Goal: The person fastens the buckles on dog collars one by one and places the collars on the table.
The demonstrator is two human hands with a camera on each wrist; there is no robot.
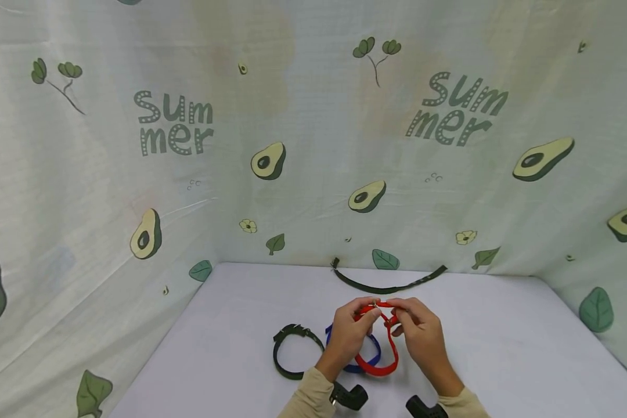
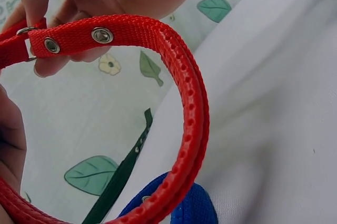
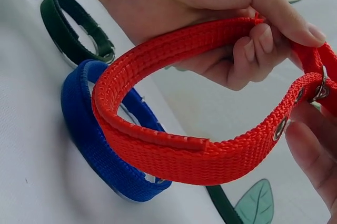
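Both hands hold a red collar (image 1: 378, 370) of woven strap with a padded inner side, its loop hanging below them. My left hand (image 1: 347, 331) grips the strap on the left, thumb laid along it near the metal buckle (image 3: 322, 88). On the other side, my right hand (image 1: 423, 331) pinches the strap by the buckle, close to the metal eyelets (image 2: 102, 35). The strap passes through the buckle frame. Behind the red loop, a blue collar (image 3: 84, 113) rests on the table, partly hidden by the left hand in the head view.
To the left, a dark green collar (image 1: 281, 368) lies closed in a ring on the white table (image 1: 224, 337). An unfastened dark green collar (image 1: 381, 289) stretches along the back, near the printed curtain (image 1: 308, 209). Black wrist devices (image 1: 351, 397) sit under both forearms.
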